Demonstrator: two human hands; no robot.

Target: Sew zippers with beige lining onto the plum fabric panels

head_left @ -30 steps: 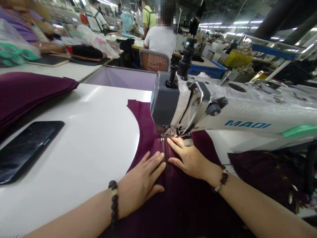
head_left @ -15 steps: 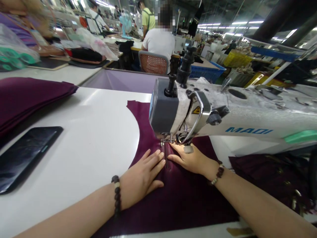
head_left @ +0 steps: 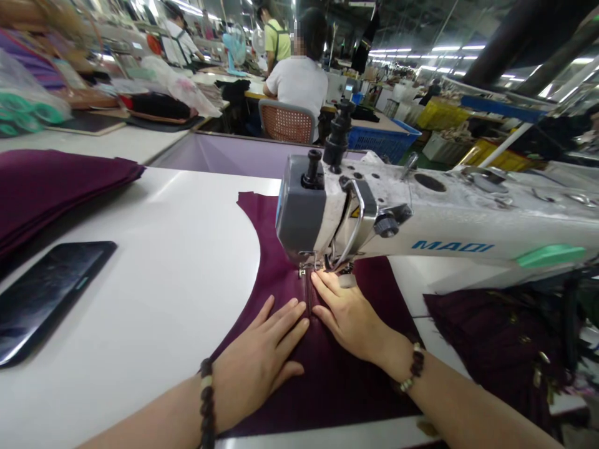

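A dark maroon fabric panel (head_left: 327, 399) lies flat on the white table, partly under the head of a sewing machine (head_left: 304, 212). A narrow zipper (head_left: 307, 296) runs along the panel toward the presser foot (head_left: 303, 272). My left hand (head_left: 255, 355) rests flat on the fabric left of the zipper, fingers stretched out with their tips beside it. Close to the presser foot, my right hand (head_left: 349, 312) lies on the fabric right of the zipper, fingers extended. The needle point is too small to make out.
A black phone (head_left: 51, 299) lies at the left, below a stack of maroon panels (head_left: 60, 193). More maroon pieces with metal pulls (head_left: 505, 343) are heaped at the right. Beyond the table, a person in a white shirt (head_left: 299, 84) sits near a blue crate (head_left: 386, 140).
My left hand has slid slightly down and left, away from the presser foot. The fingers of my right hand now lie closer together beside the zipper. The whole view has shifted a little.
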